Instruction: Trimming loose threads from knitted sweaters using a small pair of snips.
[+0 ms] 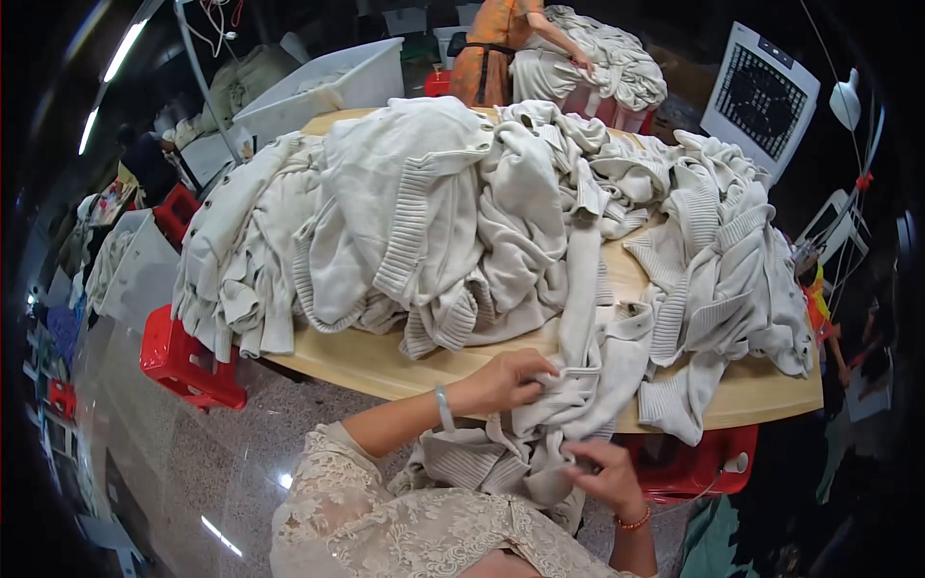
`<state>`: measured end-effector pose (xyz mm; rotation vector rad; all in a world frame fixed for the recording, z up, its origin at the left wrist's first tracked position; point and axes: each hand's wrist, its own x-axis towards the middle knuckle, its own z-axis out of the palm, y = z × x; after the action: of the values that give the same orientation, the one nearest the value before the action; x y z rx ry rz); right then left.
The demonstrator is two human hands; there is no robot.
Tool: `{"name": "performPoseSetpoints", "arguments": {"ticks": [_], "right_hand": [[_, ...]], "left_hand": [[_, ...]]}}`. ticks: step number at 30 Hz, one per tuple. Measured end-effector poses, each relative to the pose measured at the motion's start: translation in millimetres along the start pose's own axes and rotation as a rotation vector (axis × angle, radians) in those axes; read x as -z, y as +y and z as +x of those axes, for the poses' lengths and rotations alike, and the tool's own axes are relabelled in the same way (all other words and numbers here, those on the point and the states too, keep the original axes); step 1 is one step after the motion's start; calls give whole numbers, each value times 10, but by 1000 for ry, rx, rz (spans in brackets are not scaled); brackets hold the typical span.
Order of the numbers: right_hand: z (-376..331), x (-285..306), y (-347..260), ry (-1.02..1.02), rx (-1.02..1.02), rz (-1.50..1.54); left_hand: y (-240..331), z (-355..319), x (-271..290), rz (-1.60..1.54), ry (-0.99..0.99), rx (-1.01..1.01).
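Observation:
A cream knit cardigan (pixel 578 397) hangs over the table's near edge and down onto my lap. My left hand (pixel 515 379), with a pale bangle at its wrist, is closed on the cloth at that edge. Lower and to the right, my right hand (pixel 609 474) is beside the hanging part, its bent fingers and thumb apart and slightly blurred. A beaded bracelet circles that wrist. Ribbed cloth (pixel 472 462) lies bunched below my left wrist. Just beyond my hands, a big heap of cream knitwear (pixel 405 212) with ribbed hems and buttons covers much of the table.
A second knitwear pile (pixel 723 250) spreads over the right side of the wooden table (pixel 385 371). Red stools (pixel 188 361) stand at the left and under the right edge. Beyond the table are a white bin (pixel 337 82), a fan-like unit (pixel 756 96) and another person (pixel 491 48) handling knitwear.

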<state>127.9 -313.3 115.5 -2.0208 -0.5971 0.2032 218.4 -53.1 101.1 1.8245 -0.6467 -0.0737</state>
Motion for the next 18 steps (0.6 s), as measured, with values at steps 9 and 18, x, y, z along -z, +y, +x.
{"name": "performPoseSetpoints", "arguments": {"ticks": [9, 18], "right_hand": [[906, 88, -468, -2, 272, -36], [721, 483, 18, 695, 109, -604]], "left_hand": [[1457, -408, 503, 252, 56, -506], [632, -541, 794, 759, 518, -240]]}}
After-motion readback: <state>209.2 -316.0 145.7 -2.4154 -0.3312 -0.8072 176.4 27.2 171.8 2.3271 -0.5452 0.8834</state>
